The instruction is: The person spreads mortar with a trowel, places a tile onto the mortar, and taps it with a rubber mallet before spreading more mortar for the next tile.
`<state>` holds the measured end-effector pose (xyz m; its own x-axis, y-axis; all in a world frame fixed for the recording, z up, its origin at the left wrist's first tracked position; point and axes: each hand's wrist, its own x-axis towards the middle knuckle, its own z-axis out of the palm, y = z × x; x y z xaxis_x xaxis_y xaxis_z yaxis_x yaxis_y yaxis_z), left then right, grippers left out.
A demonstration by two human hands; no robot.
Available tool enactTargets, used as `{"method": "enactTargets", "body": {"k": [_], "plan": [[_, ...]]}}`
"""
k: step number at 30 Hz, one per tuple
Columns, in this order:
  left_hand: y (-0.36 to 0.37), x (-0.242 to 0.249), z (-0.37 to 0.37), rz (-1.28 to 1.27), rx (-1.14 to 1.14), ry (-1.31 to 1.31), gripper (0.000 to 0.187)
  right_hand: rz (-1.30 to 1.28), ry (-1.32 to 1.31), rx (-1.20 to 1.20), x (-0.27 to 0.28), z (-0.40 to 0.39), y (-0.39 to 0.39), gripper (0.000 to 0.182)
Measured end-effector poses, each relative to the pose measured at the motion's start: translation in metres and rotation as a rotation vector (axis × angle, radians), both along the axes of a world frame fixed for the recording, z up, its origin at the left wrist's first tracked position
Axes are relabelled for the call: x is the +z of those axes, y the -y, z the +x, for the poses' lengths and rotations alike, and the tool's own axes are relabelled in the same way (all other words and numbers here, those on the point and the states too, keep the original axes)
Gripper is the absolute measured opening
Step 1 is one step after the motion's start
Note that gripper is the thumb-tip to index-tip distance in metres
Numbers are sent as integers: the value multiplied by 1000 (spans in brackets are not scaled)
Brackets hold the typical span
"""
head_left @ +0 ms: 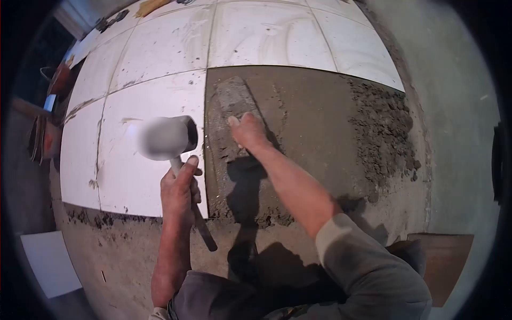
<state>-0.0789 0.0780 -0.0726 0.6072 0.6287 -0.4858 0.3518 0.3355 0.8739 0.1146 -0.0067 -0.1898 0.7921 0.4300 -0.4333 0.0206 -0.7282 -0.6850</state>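
My left hand (180,193) is closed round the handle of a mallet (193,133), whose pale and dark head is held over a white floor tile (144,184). The handle's lower end sticks out below my fist. My right hand (248,132) grips a long, flat, mortar-coated trowel (234,93), its blade resting on the grey mortar bed (314,117) just right of the tile's edge. My fingers hide the trowel's handle. The mortar is smooth in the middle and lies in rough lumps (381,128) along its right side.
Laid white tiles (261,37) border the mortar on the far side and the left. Buckets (60,80) stand at the far left. A loose white tile piece (50,264) lies front left, a brown board (448,261) front right. A grey-green surface (458,160) runs along the right.
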Motion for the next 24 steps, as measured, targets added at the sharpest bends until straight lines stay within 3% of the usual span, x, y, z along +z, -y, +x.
{"method": "enactTargets", "body": {"k": [2, 10, 13, 15, 17, 20, 24], "plan": [[2, 2, 1, 27, -31, -23, 34, -154, 275, -80, -6, -2, 0, 51], [16, -10, 16, -12, -53, -18, 35, -371, 228, -304, 8, 63, 142, 53], [27, -6, 22, 35, -69, -24, 35, -498, 295, -332, 15, 79, 234, 51], [33, -5, 24, 5, -97, -2, 35, -619, 424, -85, 38, 91, 291, 51], [36, -10, 28, 27, -117, -25, 35, -713, 393, -28, 71, 111, 350, 49], [46, -14, 35, 60, -161, -44, 34, -781, 349, -142, 123, 115, 438, 56], [58, -17, 41, 59, -199, -35, 35, -848, 307, -291, 130, 84, 564, 53]]}}
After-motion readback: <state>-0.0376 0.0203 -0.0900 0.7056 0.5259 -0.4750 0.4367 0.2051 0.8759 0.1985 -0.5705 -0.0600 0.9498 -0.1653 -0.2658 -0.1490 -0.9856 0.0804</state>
